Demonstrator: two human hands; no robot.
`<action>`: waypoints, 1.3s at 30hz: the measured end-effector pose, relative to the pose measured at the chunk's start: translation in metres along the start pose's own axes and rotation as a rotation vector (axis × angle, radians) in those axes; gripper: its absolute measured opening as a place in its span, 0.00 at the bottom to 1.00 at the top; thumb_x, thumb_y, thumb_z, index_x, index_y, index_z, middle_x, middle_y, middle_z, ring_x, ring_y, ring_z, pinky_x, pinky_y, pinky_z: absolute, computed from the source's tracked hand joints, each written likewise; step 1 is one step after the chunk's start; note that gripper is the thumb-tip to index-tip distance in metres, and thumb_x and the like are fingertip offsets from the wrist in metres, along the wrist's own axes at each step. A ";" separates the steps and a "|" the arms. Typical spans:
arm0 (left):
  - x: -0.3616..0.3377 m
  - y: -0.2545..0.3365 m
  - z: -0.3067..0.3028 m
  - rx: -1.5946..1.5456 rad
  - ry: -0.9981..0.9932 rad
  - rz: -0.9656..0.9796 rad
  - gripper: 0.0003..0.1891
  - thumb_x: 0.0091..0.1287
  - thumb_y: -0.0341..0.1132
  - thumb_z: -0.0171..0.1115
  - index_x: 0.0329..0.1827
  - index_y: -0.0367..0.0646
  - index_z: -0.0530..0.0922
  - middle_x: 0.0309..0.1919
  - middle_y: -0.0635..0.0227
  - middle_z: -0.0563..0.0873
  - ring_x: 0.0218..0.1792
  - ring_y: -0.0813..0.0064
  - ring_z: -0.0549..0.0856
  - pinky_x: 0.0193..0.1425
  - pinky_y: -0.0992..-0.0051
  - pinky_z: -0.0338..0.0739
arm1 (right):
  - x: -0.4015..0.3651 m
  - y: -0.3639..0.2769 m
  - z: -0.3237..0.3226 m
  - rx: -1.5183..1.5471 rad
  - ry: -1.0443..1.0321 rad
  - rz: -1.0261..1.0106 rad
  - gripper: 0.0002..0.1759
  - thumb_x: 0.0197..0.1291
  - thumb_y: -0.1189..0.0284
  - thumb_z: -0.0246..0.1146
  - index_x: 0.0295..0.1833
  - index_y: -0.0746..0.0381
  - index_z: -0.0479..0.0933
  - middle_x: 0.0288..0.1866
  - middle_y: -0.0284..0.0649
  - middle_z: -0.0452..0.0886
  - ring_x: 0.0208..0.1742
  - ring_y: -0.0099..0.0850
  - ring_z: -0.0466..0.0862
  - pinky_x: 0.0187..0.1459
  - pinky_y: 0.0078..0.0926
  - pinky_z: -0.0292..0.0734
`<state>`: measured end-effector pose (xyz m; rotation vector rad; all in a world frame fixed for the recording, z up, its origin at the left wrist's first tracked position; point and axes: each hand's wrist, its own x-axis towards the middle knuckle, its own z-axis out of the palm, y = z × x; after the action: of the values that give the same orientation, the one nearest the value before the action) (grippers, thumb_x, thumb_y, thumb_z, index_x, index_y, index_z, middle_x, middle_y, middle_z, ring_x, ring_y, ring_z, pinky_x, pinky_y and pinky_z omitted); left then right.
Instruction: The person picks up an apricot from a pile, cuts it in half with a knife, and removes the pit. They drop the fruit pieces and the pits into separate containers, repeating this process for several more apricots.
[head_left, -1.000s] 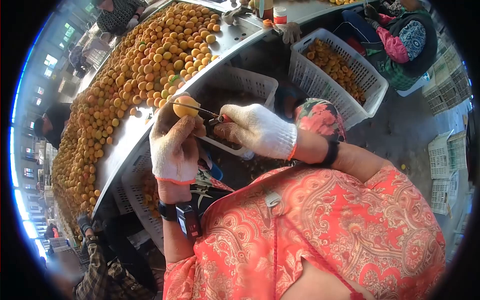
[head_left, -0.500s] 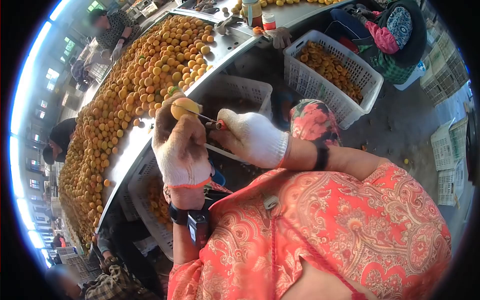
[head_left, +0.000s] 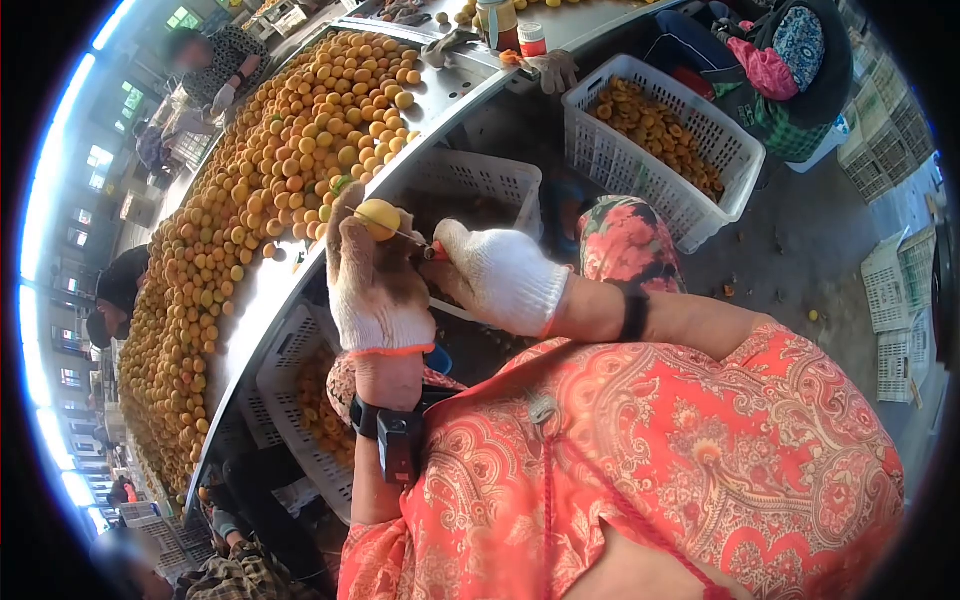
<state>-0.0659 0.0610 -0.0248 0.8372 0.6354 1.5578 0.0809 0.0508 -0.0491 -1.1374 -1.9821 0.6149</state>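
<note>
My left hand [head_left: 375, 295], in a stained white work glove, holds a yellow apricot [head_left: 379, 218] up at its fingertips. In my right hand [head_left: 500, 272], also gloved, is a small knife [head_left: 436, 251] with a red handle, its thin blade pointing left and meeting the side of the apricot. Both hands are close together just off the edge of a metal table [head_left: 262, 305]. A large heap of whole apricots [head_left: 300, 140] covers the table beyond my left hand.
Under my hands stands a white crate [head_left: 500, 180]. A second crate [head_left: 740, 195] holds split apricots [head_left: 650, 130], and another crate [head_left: 275, 385] stands below the table edge. Gloves [head_left: 552, 70] and a red-and-white jar [head_left: 532, 40] lie at the far end. Other people sit around the table.
My left hand has moved slightly right, toward the knife, with the apricot turned in its fingers. My right hand has barely moved.
</note>
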 end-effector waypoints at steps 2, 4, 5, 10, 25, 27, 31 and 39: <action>0.004 -0.007 -0.001 -0.154 0.069 -0.102 0.22 0.75 0.47 0.61 0.62 0.40 0.76 0.51 0.59 0.84 0.45 0.70 0.81 0.48 0.67 0.78 | 0.000 0.002 0.002 0.013 -0.002 0.020 0.15 0.69 0.63 0.61 0.48 0.64 0.70 0.30 0.56 0.82 0.34 0.56 0.84 0.31 0.50 0.77; 0.006 -0.008 0.000 -0.305 0.131 -0.196 0.22 0.75 0.47 0.60 0.62 0.40 0.75 0.49 0.58 0.84 0.44 0.69 0.81 0.47 0.68 0.79 | 0.002 0.001 0.002 0.009 -0.005 0.036 0.15 0.69 0.64 0.61 0.49 0.64 0.70 0.30 0.55 0.82 0.34 0.55 0.84 0.31 0.49 0.77; 0.004 -0.007 0.000 -0.241 0.070 -0.172 0.22 0.76 0.48 0.59 0.62 0.39 0.75 0.47 0.57 0.85 0.43 0.69 0.81 0.45 0.69 0.80 | 0.003 0.000 0.000 0.008 -0.003 0.033 0.15 0.69 0.64 0.61 0.49 0.64 0.70 0.30 0.55 0.82 0.34 0.55 0.84 0.31 0.49 0.77; -0.010 -0.010 0.018 0.044 0.055 -0.089 0.21 0.76 0.49 0.59 0.56 0.37 0.77 0.43 0.55 0.86 0.39 0.67 0.85 0.37 0.71 0.84 | 0.000 0.001 0.001 -0.003 0.024 0.012 0.18 0.68 0.63 0.60 0.52 0.66 0.70 0.25 0.50 0.82 0.27 0.51 0.85 0.26 0.46 0.78; 0.005 -0.015 0.018 -0.191 0.298 -0.268 0.19 0.74 0.49 0.63 0.51 0.40 0.78 0.38 0.62 0.85 0.37 0.68 0.84 0.44 0.71 0.83 | 0.003 0.001 0.010 -0.090 0.166 -0.046 0.22 0.67 0.62 0.62 0.57 0.67 0.71 0.25 0.49 0.83 0.25 0.48 0.85 0.26 0.44 0.79; -0.001 -0.004 0.025 -0.178 0.274 -0.313 0.21 0.74 0.52 0.60 0.52 0.41 0.77 0.37 0.62 0.84 0.38 0.66 0.84 0.43 0.70 0.83 | 0.007 0.002 0.001 -0.161 0.126 -0.149 0.20 0.66 0.63 0.63 0.57 0.64 0.74 0.27 0.48 0.84 0.28 0.46 0.87 0.28 0.42 0.79; 0.008 -0.003 0.013 -0.198 0.206 -0.157 0.17 0.75 0.47 0.59 0.49 0.41 0.79 0.36 0.65 0.84 0.35 0.71 0.83 0.40 0.72 0.82 | 0.003 -0.015 -0.019 0.135 0.161 -0.100 0.16 0.67 0.61 0.64 0.49 0.64 0.77 0.29 0.49 0.83 0.33 0.49 0.86 0.31 0.40 0.80; -0.026 -0.001 0.050 0.312 -0.029 -0.156 0.17 0.78 0.36 0.55 0.65 0.40 0.75 0.44 0.70 0.84 0.39 0.81 0.84 0.42 0.81 0.81 | 0.023 -0.026 -0.057 0.208 0.329 -0.069 0.19 0.68 0.56 0.64 0.41 0.63 0.73 0.27 0.55 0.79 0.33 0.56 0.82 0.31 0.46 0.74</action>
<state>-0.0240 0.0323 -0.0002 1.0149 0.9161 1.3218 0.1060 0.0606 0.0117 -0.9693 -1.6301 0.5453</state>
